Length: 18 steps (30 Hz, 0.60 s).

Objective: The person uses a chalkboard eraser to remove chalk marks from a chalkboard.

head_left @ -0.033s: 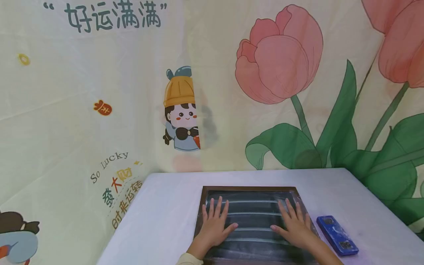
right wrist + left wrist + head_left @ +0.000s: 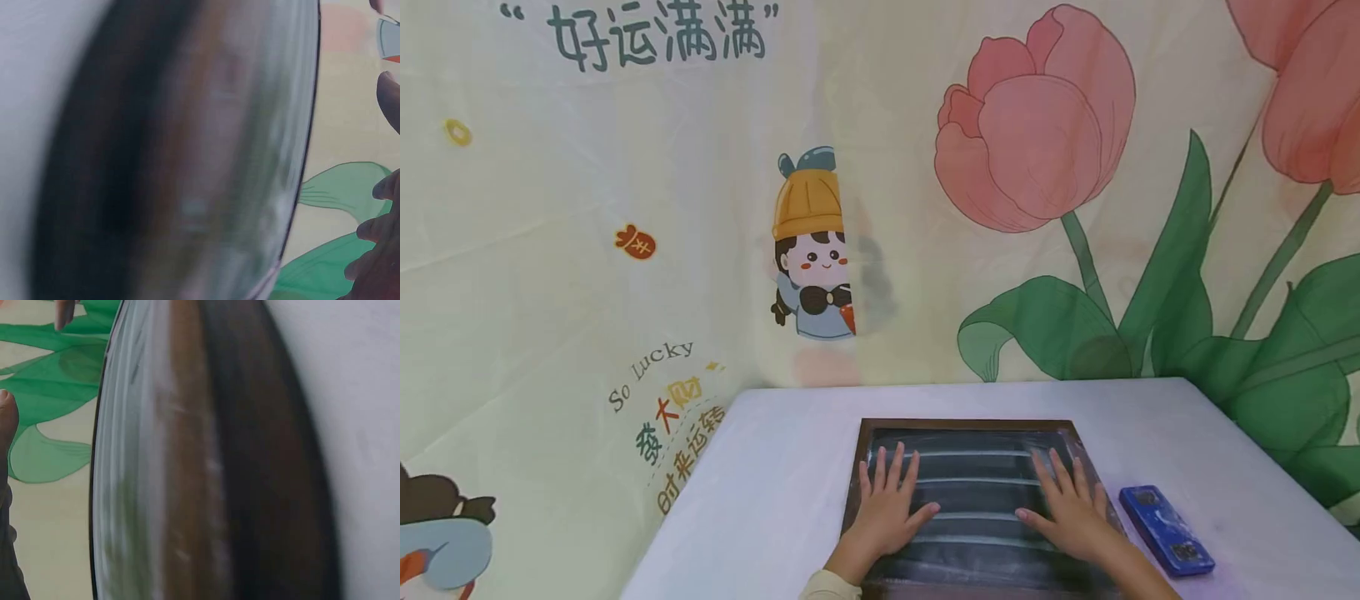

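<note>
A flat, dark box [image 2: 966,500] with a brown rim and a shiny, see-through top lies on the white table. Several pale bars cross it from side to side. Over its left part my left hand [image 2: 886,508] is spread, fingers straight and pointing away from me. My right hand [image 2: 1071,512] is spread likewise over the right part. Neither hand grips anything; whether the palms touch the top I cannot tell. The left wrist view shows the box's blurred edge [image 2: 275,462] with a fingertip [image 2: 7,419] at the far left. Fingers [image 2: 390,103] line the right side of the right wrist view.
Just right of the dark box lies a blue oblong case [image 2: 1167,531] with two dark squares on it. The white table [image 2: 760,483] reaches back to a wall cloth [image 2: 895,250] printed with tulips, cartoon figures and lettering.
</note>
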{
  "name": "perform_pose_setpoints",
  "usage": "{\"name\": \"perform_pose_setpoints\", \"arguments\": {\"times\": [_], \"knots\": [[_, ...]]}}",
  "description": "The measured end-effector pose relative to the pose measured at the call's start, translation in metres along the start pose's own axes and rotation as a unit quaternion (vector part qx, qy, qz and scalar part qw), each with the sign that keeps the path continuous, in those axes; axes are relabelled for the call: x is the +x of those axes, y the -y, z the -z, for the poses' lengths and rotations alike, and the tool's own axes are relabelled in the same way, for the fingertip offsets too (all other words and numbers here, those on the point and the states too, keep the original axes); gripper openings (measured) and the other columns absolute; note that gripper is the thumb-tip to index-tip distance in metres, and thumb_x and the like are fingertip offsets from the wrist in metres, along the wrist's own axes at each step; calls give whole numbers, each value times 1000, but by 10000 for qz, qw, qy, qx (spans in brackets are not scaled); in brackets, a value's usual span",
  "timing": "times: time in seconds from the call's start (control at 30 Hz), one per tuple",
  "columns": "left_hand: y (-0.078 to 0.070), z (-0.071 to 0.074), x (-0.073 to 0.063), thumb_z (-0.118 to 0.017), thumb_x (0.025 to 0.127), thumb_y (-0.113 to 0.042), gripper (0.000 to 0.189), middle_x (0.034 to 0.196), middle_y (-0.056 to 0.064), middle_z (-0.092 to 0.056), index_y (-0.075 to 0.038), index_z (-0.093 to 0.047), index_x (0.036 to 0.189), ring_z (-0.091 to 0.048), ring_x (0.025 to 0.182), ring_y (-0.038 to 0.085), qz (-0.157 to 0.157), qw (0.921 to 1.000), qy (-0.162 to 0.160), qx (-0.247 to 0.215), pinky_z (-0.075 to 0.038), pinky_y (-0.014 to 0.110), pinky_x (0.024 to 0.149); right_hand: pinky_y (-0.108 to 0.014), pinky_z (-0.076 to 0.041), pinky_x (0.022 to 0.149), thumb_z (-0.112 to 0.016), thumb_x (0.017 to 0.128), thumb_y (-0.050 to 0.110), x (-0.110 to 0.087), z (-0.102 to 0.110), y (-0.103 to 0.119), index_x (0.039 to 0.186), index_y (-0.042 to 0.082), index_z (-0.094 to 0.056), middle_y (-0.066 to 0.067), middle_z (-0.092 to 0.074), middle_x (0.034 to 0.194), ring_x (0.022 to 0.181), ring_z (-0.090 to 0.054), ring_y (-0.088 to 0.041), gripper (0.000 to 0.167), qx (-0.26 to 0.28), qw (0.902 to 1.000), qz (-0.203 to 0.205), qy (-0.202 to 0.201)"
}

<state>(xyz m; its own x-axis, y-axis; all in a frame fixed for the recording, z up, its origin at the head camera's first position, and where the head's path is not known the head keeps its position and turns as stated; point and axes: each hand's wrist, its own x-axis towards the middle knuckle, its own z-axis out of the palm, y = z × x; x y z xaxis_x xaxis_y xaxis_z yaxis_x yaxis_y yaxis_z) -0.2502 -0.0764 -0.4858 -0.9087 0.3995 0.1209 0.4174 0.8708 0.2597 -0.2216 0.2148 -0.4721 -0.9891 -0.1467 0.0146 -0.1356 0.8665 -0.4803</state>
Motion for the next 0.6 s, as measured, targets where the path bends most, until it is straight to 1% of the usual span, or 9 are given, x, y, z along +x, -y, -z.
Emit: {"name": "perform_pose_setpoints", "arguments": {"times": [0.1,0.2,0.33,0.4,0.47,0.6], "knots": [[0,1,-1,-36,90,-59,76,154,13,1,-14,-14,148,6,139,40,-1,10000,16,-23,6,65,103,-76,6,89,-57,79,58,-2,0,-4,146,7,-17,-27,-4,149,131,5,-55,93,9,10000,12,-54],[1,4,1,-38,90,-58,77,154,14,0,-13,-13,148,5,139,41,-7,10000,5,-80,4,65,102,-76,4,89,-57,79,57,-3,5,-9,145,6,-16,-29,-5,148,130,3,-57,93,-47,9998,23,-207],[9,7,1,-40,90,-57,78,153,16,-3,-11,-15,147,2,139,43,93,9996,-114,-227,3,66,102,-77,4,88,-56,80,57,-1,21,-17,147,9,-7,-30,-1,148,128,5,-59,96,-122,9991,-46,-392],[15,7,0,-40,90,-57,78,153,18,-5,-10,-16,147,2,138,43,226,9992,-160,-296,3,66,102,-78,3,87,-55,81,58,0,31,-23,148,11,1,-29,4,148,127,7,-60,99,-174,9986,-156,-474],[23,7,-3,-40,89,-58,79,153,19,-6,-10,-16,147,1,138,44,406,9985,-149,-339,3,66,102,-79,1,85,-54,82,59,-1,40,-31,147,11,6,-30,9,147,126,9,-62,101,-185,9980,-273,-548],[36,8,-10,-38,89,-59,80,152,21,-5,-10,-14,147,2,137,46,785,9955,27,-528,5,66,101,-81,-4,82,-52,81,62,-5,54,-51,144,6,13,-35,17,143,122,11,-65,106,-201,9952,-655,-702]]}}
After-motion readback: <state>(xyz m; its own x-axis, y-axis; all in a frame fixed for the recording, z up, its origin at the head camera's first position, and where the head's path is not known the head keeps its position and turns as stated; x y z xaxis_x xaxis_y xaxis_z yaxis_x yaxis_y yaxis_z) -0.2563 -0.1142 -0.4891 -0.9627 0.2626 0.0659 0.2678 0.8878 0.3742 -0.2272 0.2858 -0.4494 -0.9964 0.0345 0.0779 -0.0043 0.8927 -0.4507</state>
